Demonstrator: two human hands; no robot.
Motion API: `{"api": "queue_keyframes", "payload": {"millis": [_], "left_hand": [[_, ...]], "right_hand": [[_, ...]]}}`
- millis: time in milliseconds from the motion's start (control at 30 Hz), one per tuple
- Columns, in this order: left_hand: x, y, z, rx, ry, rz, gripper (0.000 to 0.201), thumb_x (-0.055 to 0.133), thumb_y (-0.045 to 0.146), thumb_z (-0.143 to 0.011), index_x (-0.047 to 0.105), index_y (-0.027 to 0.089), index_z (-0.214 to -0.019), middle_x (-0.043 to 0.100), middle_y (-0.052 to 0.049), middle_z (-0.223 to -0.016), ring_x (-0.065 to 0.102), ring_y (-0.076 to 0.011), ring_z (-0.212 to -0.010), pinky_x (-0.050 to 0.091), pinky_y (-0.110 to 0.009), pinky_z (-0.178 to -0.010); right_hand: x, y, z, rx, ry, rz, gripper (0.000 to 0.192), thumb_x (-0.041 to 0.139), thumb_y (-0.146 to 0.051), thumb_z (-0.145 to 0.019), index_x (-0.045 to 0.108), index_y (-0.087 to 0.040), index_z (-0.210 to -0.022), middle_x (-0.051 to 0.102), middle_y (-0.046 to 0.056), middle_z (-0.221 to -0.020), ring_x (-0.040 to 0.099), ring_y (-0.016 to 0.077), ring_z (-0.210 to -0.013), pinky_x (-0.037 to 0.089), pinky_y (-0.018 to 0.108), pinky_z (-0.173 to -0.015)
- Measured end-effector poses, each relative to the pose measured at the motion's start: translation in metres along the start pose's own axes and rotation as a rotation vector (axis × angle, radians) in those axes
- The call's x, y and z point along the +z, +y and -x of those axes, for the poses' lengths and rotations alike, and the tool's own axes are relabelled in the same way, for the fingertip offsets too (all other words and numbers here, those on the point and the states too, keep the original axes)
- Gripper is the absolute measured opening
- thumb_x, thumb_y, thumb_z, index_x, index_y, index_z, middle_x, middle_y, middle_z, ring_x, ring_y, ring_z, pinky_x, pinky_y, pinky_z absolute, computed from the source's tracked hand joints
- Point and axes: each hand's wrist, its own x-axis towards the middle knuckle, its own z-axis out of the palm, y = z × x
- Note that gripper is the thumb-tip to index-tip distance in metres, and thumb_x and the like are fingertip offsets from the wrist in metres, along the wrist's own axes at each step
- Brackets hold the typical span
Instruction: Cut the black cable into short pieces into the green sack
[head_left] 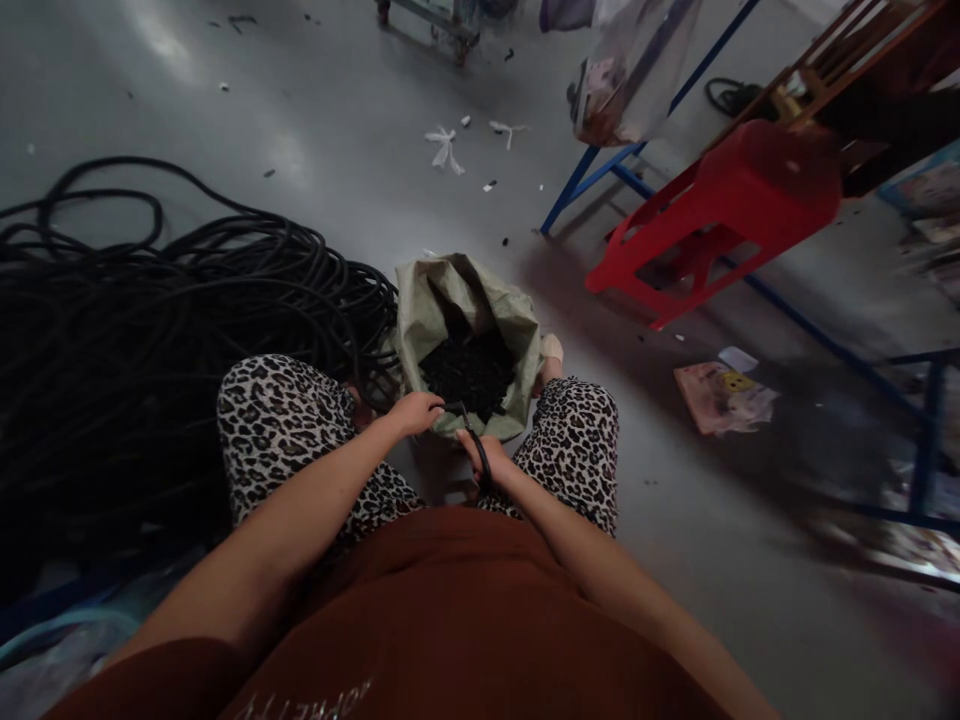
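Note:
My left hand is closed around a black rubber cord, whose end sticks out to the right over the near rim of the sack. In my right hand is a pair of black-handled scissors, the blades pointing up at the cord's end. How far the blades are apart is too small to tell. Between my knees stands a pale green woven sack with its mouth wide. Many short black pieces lie inside it.
A large tangled heap of black cord covers the floor at left. On the right are a tilted red plastic stool, a blue metal frame and a printed plastic packet. White scraps lie on the floor ahead.

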Motion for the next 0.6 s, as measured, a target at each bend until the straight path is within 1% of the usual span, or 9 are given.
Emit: {"api": "queue_keyframes", "payload": {"millis": [67,167,333,500,600], "left_hand": [[-0.0022,0.0009,0.0006,-0.009,0.007,0.000,0.033,0.049,0.026,-0.086,0.071,0.020,-0.110,0.073,-0.005,-0.105,0.064,-0.0208,-0.098,0.047,-0.026,-0.082],[-0.0040,0.0018,0.0013,-0.015,0.015,0.016,0.032,0.049,0.026,-0.087,0.071,0.020,-0.110,0.073,-0.004,-0.105,0.064,-0.0196,-0.098,0.047,-0.025,-0.084],[-0.0025,0.0003,-0.0004,-0.022,0.065,0.087,0.033,0.049,0.028,-0.086,0.070,0.019,-0.109,0.072,-0.006,-0.104,0.065,-0.0210,-0.095,0.048,-0.028,-0.081],[-0.0007,-0.0009,-0.0028,-0.028,0.091,0.136,0.030,0.052,0.029,-0.084,0.071,0.020,-0.105,0.073,-0.003,-0.094,0.065,-0.0185,-0.086,0.048,-0.026,-0.075],[-0.0009,-0.0001,-0.0026,-0.030,0.088,0.144,0.030,0.052,0.028,-0.084,0.071,0.018,-0.104,0.073,-0.005,-0.093,0.064,-0.0189,-0.084,0.048,-0.026,-0.074]], "right_hand": [[-0.0011,-0.0004,-0.0002,0.039,0.023,0.031,0.050,0.044,-0.055,-0.090,0.050,-0.018,-0.057,0.042,-0.002,-0.041,0.046,0.0124,-0.030,0.035,0.021,-0.031],[-0.0028,-0.0012,-0.0010,0.066,0.027,-0.011,0.050,0.045,-0.058,-0.088,0.049,-0.017,-0.059,0.043,-0.002,-0.042,0.047,0.0118,-0.031,0.036,0.020,-0.031],[-0.0023,-0.0030,0.0000,0.076,-0.040,-0.132,0.050,0.044,-0.059,-0.089,0.052,-0.016,-0.065,0.048,0.000,-0.046,0.049,0.0116,-0.033,0.037,0.020,-0.033],[0.0005,-0.0044,0.0006,0.095,-0.085,-0.182,0.047,0.045,-0.058,-0.089,0.053,-0.015,-0.071,0.050,0.000,-0.048,0.050,0.0124,-0.036,0.039,0.021,-0.036],[0.0012,-0.0064,0.0006,0.098,-0.094,-0.191,0.046,0.045,-0.056,-0.090,0.053,-0.014,-0.074,0.050,-0.001,-0.049,0.050,0.0118,-0.037,0.039,0.021,-0.037]]}}
